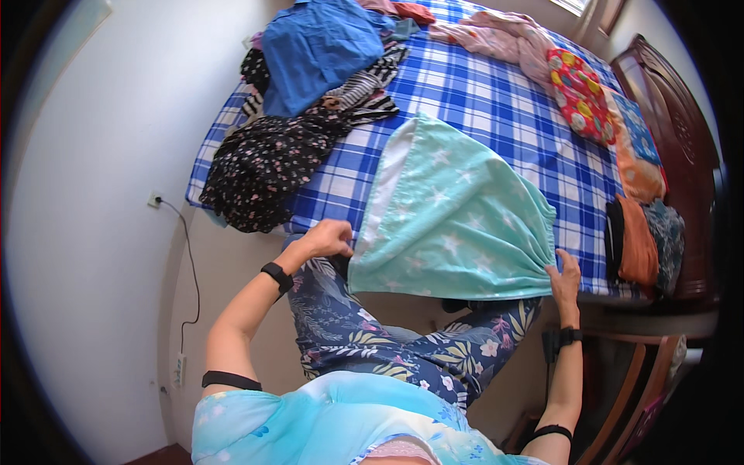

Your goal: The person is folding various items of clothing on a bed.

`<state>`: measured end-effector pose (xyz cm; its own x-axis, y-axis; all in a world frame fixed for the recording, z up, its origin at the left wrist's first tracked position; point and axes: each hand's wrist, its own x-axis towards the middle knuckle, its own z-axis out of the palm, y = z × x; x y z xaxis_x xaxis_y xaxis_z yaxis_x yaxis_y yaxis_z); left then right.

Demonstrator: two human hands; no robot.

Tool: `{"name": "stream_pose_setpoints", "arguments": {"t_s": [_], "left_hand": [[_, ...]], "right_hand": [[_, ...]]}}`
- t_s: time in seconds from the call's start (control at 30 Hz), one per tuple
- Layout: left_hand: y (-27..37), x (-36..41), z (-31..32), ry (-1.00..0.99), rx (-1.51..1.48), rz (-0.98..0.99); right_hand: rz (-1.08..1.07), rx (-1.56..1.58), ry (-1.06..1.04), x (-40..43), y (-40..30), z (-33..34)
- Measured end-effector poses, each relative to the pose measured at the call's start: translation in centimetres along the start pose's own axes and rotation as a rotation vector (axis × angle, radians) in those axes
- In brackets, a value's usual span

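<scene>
A mint-green cloth piece [459, 215] with white stars lies spread on the near side of the bed. Its right edge is gathered as if elasticated, and a whitish strip shows along its left side. Just off its lower left edge is my left hand [328, 238], fingers curled but apart, with nothing seen in them. My right hand [565, 282] is at the gathered edge, thumb against the fabric; whether it pinches the cloth is unclear. The near hem hangs over the bed's edge, above my knees.
Blue plaid bedding [465, 81] covers the bed. A blue shirt [322, 55] and a black floral garment [267, 168] are heaped at left. Folded clothes [636, 241] sit at right near a dark wooden headboard [668, 104]. A wooden chair [628, 389] stands lower right; a cord [189, 250] runs down the wall.
</scene>
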<state>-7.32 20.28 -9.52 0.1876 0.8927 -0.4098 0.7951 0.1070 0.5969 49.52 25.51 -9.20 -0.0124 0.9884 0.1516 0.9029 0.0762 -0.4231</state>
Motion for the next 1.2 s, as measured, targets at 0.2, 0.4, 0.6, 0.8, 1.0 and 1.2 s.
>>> {"name": "stream_pose_setpoints", "arguments": {"t_s": [0.2,0.4,0.6,0.8,1.0,1.2], "left_hand": [[-5.6,-1.3,-4.7,0.411,-0.771,-0.542],[-10.8,-2.8,-6.5,0.700,-1.762,-0.489],[-18.5,3.1,-10.2,1.452,-1.633,-0.402],[-16.7,0.8,-25.6,1.455,-1.665,0.135],[-17.6,0.0,-28.4,1.356,-1.465,0.372],[-26.5,3.3,-12.0,1.365,-0.583,-0.667]], "right_hand": [[0.038,-0.233,-0.312,-2.6,-2.5,3.6],[0.105,-0.208,-0.411,-1.9,-2.8,3.9],[0.142,-0.222,-0.505,-0.5,-3.2,3.4],[0.137,-0.196,-0.546,-0.5,-2.0,3.4],[0.115,-0.244,-0.559,-1.0,-1.8,2.9],[0.123,-0.323,-0.620,0.1,-2.7,3.3]]}}
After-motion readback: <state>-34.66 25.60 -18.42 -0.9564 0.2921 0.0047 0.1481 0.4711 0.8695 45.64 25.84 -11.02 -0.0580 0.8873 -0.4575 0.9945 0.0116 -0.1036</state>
